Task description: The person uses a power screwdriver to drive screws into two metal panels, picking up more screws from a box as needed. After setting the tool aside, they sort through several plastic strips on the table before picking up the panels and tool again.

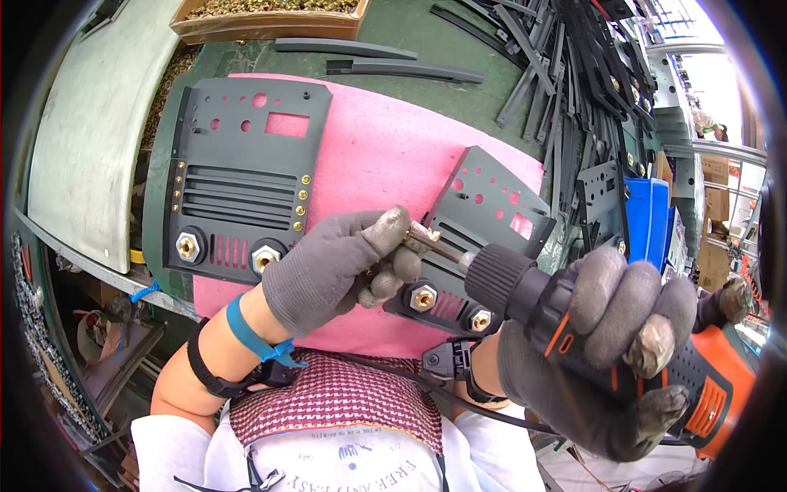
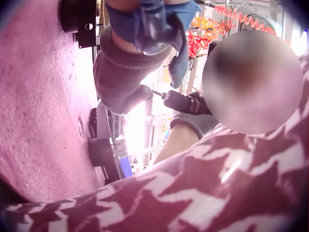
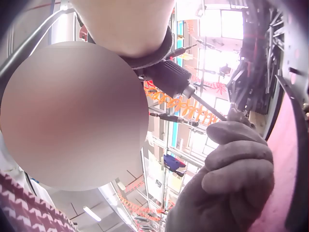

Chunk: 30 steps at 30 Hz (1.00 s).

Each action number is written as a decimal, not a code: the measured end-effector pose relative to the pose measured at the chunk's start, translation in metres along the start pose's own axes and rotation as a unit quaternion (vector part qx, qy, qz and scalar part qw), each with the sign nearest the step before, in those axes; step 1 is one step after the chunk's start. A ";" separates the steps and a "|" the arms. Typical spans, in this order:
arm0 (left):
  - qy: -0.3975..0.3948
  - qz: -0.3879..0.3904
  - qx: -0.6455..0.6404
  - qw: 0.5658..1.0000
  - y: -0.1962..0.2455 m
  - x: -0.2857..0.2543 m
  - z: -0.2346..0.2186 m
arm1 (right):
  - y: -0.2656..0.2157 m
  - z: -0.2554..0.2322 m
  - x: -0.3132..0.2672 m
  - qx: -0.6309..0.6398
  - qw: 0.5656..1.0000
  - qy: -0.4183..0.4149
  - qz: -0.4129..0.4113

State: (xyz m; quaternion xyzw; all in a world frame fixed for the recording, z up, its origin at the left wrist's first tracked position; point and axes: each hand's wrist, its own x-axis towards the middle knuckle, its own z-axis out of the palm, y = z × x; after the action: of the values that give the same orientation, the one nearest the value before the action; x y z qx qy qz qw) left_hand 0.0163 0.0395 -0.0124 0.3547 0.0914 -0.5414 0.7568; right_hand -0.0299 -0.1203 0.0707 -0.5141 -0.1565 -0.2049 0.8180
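Observation:
My gloved right hand point(image 1: 615, 344) grips an orange-and-black power screwdriver point(image 1: 512, 283), its long bit point(image 1: 443, 248) pointing left. At the bit's tip my gloved left hand point(image 1: 348, 258) pinches a small brass-coloured fastener point(image 1: 407, 236), mostly hidden by the fingertips. In the right wrist view the bit point(image 3: 210, 107) reaches the left fingertips. Beneath the hands lies a dark grey metal panel point(image 1: 484, 197) with round holes, slots and two large brass-centred hex nuts. A similar panel point(image 1: 242, 156) lies to the left, with several small brass screws along its sides.
Both panels rest on a pink foam sheet point(image 1: 377, 139) over a green table. An open box point(image 1: 270, 20) of small brass parts stands at the back. Dark metal strips point(image 1: 381, 70) lie there too, with a heap of them point(image 1: 566, 66) at back right. A blue bin point(image 1: 648, 217) is at right.

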 end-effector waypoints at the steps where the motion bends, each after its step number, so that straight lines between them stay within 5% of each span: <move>1: 0.015 -0.001 -0.017 1.000 -0.001 0.001 0.002 | -0.001 0.001 -0.001 0.001 1.000 0.011 0.001; 6: -0.008 -0.007 -0.059 0.998 -0.002 0.006 0.000 | 0.004 0.001 0.001 -0.027 0.999 0.041 -0.020; 8: -0.051 0.007 -0.054 0.997 -0.001 0.006 -0.002 | 0.007 -0.008 0.011 -0.042 0.998 -0.051 -0.020; 11: 0.038 -0.043 0.067 0.996 0.008 0.004 0.004 | 0.005 -0.022 0.021 -0.018 0.987 -0.157 0.004; 14: 0.012 -0.015 0.094 0.995 0.009 0.006 0.008 | 0.006 -0.020 0.013 -0.033 0.994 -0.098 -0.019; 15: 0.079 0.017 0.132 0.988 0.008 0.007 0.011 | 0.006 -0.019 0.011 -0.032 0.997 -0.065 -0.035; 17: 0.142 0.044 0.169 0.974 -0.001 0.008 0.016 | -0.012 -0.026 0.020 -0.072 0.991 -0.082 0.082; 19: 0.191 0.114 0.389 0.894 -0.017 0.012 0.016 | -0.015 -0.021 0.011 -0.149 0.980 0.037 0.129; 20: 0.185 0.059 0.376 0.906 -0.014 0.010 0.024 | 0.008 -0.038 0.020 -0.193 0.981 -0.015 -0.002; 23: 0.191 0.117 0.394 0.891 -0.032 0.017 0.021 | 0.010 -0.024 0.018 -0.202 0.975 0.054 0.081; 24: 0.190 0.114 0.393 0.892 -0.034 0.019 0.020 | 0.017 -0.045 0.012 -0.144 0.989 -0.009 0.020; 30: 0.184 0.125 0.341 0.913 -0.035 0.020 0.019 | 0.027 -0.042 0.011 -0.254 0.965 0.057 0.017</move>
State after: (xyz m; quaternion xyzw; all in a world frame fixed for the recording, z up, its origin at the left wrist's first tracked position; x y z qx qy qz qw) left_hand -0.0116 0.0065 -0.0250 0.6932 -0.0066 -0.3660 0.6208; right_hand -0.0046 -0.1498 0.0374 -0.6951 -0.0439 -0.2527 0.6716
